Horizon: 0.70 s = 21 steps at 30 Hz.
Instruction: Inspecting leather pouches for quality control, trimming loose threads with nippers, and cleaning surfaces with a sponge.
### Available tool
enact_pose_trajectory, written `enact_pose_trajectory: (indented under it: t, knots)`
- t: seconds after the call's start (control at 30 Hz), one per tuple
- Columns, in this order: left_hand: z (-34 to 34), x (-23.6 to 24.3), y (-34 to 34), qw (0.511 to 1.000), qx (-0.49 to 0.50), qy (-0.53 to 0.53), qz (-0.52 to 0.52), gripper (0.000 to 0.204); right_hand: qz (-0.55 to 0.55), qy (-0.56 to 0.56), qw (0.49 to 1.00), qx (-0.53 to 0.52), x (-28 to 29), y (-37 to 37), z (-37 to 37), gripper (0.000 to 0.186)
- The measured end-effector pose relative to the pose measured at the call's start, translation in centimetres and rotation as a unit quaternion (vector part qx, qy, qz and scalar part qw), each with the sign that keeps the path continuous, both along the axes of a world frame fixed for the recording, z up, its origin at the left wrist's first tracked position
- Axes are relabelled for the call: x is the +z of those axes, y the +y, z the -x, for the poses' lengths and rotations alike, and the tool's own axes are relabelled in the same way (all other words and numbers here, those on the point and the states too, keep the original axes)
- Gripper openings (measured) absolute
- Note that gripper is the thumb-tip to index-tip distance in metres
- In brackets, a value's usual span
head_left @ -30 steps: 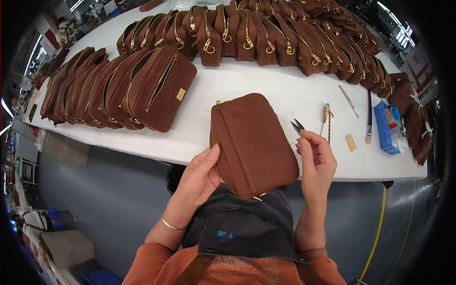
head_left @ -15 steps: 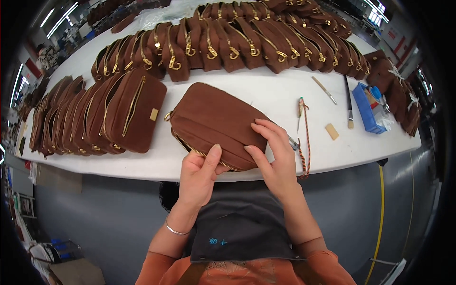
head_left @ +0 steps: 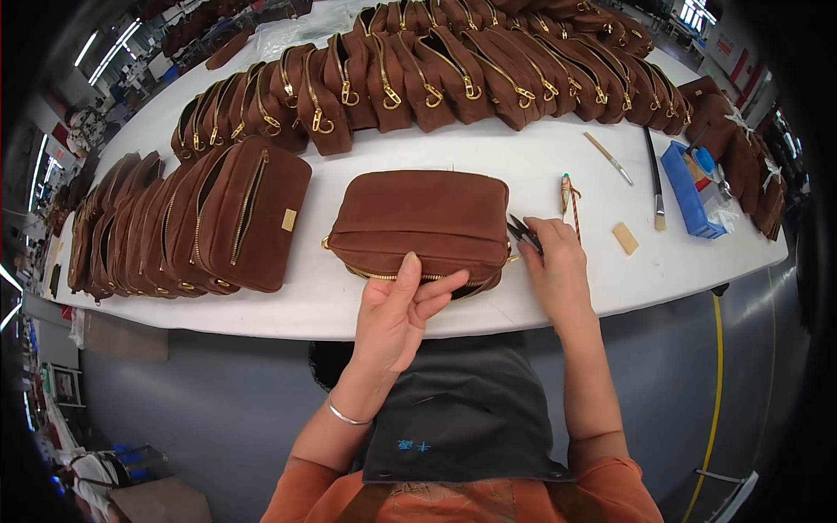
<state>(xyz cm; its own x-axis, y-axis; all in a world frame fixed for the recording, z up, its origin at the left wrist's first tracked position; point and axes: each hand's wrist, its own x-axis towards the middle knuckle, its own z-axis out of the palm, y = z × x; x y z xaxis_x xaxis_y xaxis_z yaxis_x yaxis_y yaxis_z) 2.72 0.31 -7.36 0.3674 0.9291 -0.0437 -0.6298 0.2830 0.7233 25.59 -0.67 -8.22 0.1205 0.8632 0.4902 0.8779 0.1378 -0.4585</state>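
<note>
A brown fabric pouch (head_left: 418,205) with a gold zipper along its near edge lies on the white table in front of me. My left hand (head_left: 392,318) grips that near edge, thumb on top and some fingers under it, the others stretched to the right. At the pouch's right end, my right hand (head_left: 558,261) is closed around dark thread snips (head_left: 525,234), whose two points face up and left. Its fingers partly cover the snips' handles.
Rows of brown pouches (head_left: 427,83) fill the far side, and more pouches (head_left: 253,218) stand at left. On the right lie an awl (head_left: 564,193) with a cord, a pen-like tool (head_left: 609,159), a brush (head_left: 657,183), a tan block (head_left: 625,238) and a blue bin (head_left: 690,196).
The pouch has turned level with its zipper edge toward me. My right hand has left the pouch, moved right and taken hold of the snips. My left hand stays on the near edge.
</note>
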Motion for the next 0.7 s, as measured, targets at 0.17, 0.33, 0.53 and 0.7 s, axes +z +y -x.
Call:
enact_pose_trajectory:
  t: [0.17,0.33,0.53,0.7]
  knots:
    - [-2.0,0.0,0.7,1.0,0.008,-0.012,-0.015,0.04,-0.019,0.065,0.997,-0.041,-0.1,0.5,-1.2,0.027]
    - [-2.7,-0.1,1.1,0.999,0.017,-0.048,0.01,0.042,0.002,0.351,0.936,-0.004,2.4,-1.7,0.8,0.03]
    - [-2.7,-0.7,1.3,0.999,0.032,-0.03,-0.01,0.04,0.041,0.33,0.933,0.138,3.6,-2.8,4.7,0.033]
    - [-2.9,-1.6,1.1,0.996,0.057,-0.024,-0.064,0.033,0.007,0.229,0.962,0.148,3.3,-1.9,6.1,0.041]
